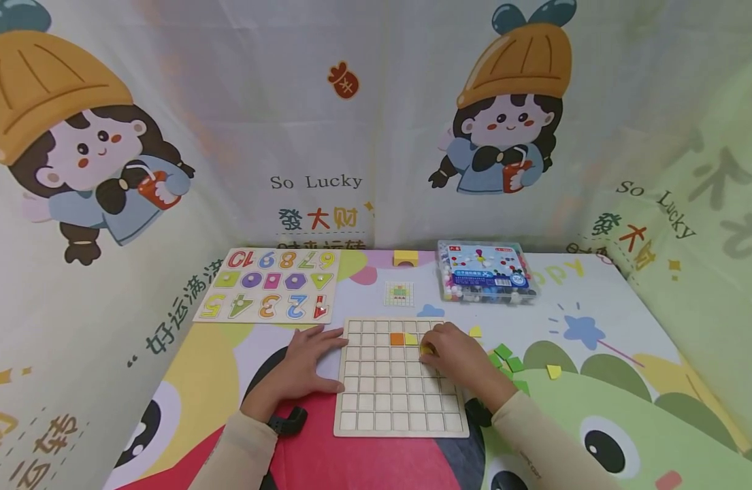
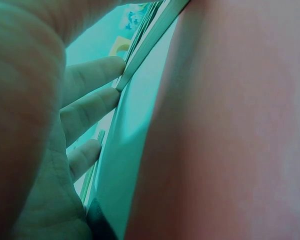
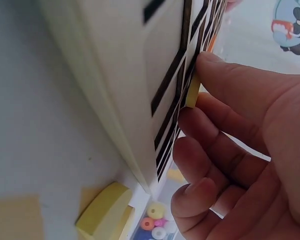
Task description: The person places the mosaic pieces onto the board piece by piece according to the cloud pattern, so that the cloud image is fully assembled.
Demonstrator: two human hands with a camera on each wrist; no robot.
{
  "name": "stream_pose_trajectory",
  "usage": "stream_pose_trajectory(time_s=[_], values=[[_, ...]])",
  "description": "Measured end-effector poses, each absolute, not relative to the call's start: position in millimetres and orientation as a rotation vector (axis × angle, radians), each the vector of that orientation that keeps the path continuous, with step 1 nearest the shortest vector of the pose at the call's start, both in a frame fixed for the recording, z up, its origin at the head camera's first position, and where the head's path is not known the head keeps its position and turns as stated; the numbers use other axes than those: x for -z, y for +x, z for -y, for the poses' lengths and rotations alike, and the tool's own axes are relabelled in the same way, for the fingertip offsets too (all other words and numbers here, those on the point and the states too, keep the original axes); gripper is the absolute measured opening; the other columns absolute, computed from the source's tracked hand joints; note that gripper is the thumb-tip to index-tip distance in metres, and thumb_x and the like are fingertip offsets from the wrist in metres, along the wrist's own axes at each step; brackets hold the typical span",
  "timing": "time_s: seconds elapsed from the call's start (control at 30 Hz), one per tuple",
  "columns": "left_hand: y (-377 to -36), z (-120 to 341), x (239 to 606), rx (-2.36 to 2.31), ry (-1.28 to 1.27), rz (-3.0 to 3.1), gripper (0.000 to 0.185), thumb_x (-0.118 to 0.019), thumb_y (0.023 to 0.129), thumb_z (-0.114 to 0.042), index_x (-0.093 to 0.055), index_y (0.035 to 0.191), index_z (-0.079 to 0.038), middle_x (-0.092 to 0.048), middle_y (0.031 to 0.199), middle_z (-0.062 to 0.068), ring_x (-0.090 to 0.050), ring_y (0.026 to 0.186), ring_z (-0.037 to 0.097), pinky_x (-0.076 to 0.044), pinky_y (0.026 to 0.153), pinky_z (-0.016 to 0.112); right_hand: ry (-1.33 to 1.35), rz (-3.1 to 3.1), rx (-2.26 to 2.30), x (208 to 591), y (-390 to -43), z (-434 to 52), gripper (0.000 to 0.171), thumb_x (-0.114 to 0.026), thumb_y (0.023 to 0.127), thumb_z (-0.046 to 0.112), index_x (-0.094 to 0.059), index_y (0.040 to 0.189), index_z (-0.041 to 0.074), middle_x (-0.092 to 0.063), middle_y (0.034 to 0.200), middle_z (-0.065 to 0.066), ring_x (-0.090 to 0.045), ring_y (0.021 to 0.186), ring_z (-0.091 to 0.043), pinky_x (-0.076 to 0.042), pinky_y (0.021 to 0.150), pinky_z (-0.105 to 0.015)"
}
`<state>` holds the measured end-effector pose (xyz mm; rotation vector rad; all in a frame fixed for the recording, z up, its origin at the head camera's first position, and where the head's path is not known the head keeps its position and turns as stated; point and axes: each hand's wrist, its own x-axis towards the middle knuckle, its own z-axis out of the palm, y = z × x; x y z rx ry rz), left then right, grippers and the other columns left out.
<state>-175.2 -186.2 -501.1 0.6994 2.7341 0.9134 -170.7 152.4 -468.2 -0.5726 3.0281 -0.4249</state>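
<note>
Spread wide, the left hand has its fingertips against the left edge of the board; the right hand pinches a yellow tile near the board's far right corner. Placing looks like the step in hand, since an orange tile and a second yellow tile lie side by side on the board, just left of those fingers. Next probably calls for lining the held tile up, setting it flat and letting go. Head view mostly hides that tile; the right wrist view bares its edge beneath the thumb, though whether it is seated I cannot tell. Only the head view shows green tiles, right of the board.
</note>
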Motion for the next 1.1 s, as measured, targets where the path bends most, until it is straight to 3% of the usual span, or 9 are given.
stream_pose_trajectory(time_s=[0.87,1.1], values=[[-174.9,187.1,499.6,-0.899,0.702,-2.732,0.083,-0.089,0.078,-0.041,-0.059,0.151,-0.018,-0.046,0.166,0.005,-0.023,0.159,0.042,-0.002,0.126,0.075,-0.557,-3.003,0.507,470.6,-168.0,-155.0,0.023,-0.084,0.091,0.027,-0.078,0.109,0.013,-0.068,0.100,0.003,-0.058,0.099,-0.014,-0.058,0.090,-0.039],[-175.3,187.1,500.1,-0.898,0.690,-2.728,0.084,-0.089,0.077,-0.042,-0.059,0.152,-0.018,-0.046,0.167,0.004,-0.023,0.159,0.042,-0.003,0.127,0.075,-0.540,-3.035,0.561,453.8,-165.2,-165.0,0.024,-0.083,0.092,0.021,-0.078,0.112,0.010,-0.071,0.100,0.002,-0.062,0.098,-0.015,-0.059,0.088,-0.039]])
